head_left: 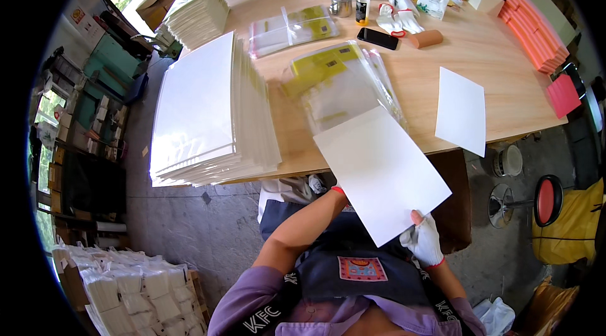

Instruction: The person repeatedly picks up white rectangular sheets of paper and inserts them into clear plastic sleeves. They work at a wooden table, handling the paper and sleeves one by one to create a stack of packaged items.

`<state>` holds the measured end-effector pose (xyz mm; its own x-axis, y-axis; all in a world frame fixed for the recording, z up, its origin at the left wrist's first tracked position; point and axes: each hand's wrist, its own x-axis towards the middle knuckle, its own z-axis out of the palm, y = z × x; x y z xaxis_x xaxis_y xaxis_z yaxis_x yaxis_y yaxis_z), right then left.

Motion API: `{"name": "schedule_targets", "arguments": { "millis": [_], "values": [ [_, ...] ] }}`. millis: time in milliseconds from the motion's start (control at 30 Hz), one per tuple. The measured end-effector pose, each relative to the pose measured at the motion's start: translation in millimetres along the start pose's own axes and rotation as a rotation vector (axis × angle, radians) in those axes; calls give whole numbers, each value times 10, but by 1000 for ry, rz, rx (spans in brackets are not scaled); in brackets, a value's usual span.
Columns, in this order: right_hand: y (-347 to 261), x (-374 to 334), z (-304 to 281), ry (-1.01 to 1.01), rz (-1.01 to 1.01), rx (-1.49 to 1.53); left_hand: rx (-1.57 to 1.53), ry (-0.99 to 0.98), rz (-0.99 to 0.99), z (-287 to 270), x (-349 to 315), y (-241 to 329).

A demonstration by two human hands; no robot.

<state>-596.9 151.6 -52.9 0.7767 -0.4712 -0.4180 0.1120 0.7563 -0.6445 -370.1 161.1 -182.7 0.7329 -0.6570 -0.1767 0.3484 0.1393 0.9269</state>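
A blank white sheet (382,172) is held tilted over the table's front edge. My right hand (421,239), in a white glove with its thumb tip bare, grips the sheet's near right edge, thumb on top. The sheet covers my left hand; only the red cuff (339,191) at its wrist shows, so its fingers are hidden. Under the sheet's far end lies a stack of clear plastic bags (341,86) with yellow-green print. Left of it stands a tall pile of white sheets in clear sleeves (196,105). Another white sheet (461,108) lies to the right, overhanging the table edge.
Farther back on the table (404,80) are a tied bundle of bags (293,30), a phone (377,38), a brown roll (426,38), a bottle (362,6), a metal pot (341,4) and gloves (401,22). Orange foam (527,20) lines the right side. A stool (548,200) stands right.
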Motion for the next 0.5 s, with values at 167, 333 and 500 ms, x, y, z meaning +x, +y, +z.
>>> {"name": "schedule_targets", "arguments": {
  "millis": [167, 333, 500],
  "values": [
    [154, 375, 166, 80, 46, -97, 604, -364, 228, -219, -451, -193],
    [537, 1328, 246, -37, -30, 462, -231, 210, -357, -122, -579, 13],
    [456, 1276, 392, -212, 67, -209, -422, -244, -453, -745, -510, -122]
  ]
}}
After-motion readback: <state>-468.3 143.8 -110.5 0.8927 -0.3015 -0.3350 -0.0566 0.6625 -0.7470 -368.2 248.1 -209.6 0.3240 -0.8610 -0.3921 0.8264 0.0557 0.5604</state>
